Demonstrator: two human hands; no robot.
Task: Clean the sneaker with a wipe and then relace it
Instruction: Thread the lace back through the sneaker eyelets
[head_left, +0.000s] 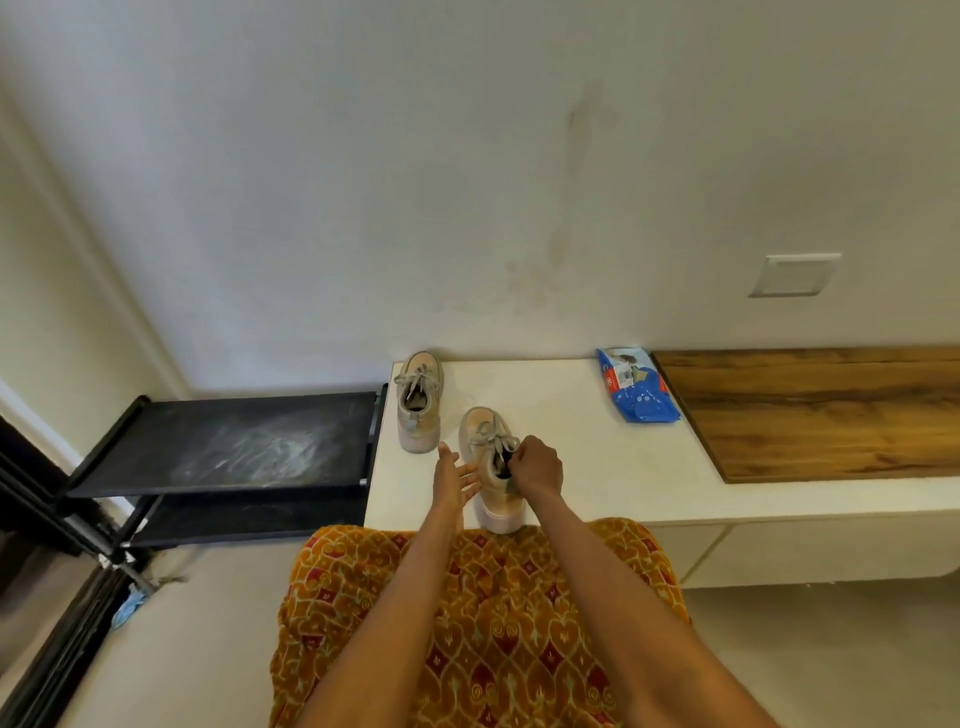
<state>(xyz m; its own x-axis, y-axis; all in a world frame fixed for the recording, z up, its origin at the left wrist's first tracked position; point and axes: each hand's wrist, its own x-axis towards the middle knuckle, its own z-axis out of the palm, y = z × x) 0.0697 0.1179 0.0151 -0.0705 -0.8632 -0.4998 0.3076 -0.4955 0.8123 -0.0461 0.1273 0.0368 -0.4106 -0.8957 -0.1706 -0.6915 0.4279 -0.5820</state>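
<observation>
At the far left a black 2-tier rack (228, 441) stands against the wall, its top shelf smeared with pale dust. Just to its right begins a white counter (597, 467), and near its back left corner sits 1 beige sneaker (420, 402), laced and toe toward the wall. The left hand (453, 480) hovers with fingers straight and spread, released, just beside the second sneaker (493, 467), which stands at the counter's front edge with its heel toward the person. The right hand (537, 465) is curled at this sneaker's collar, pinching the grey lace (491, 439) near the tongue. Farther right, a blue wipes packet (639, 387) lies by the wall, touching the edge of a wooden panel (831, 410) set on the counter.
</observation>
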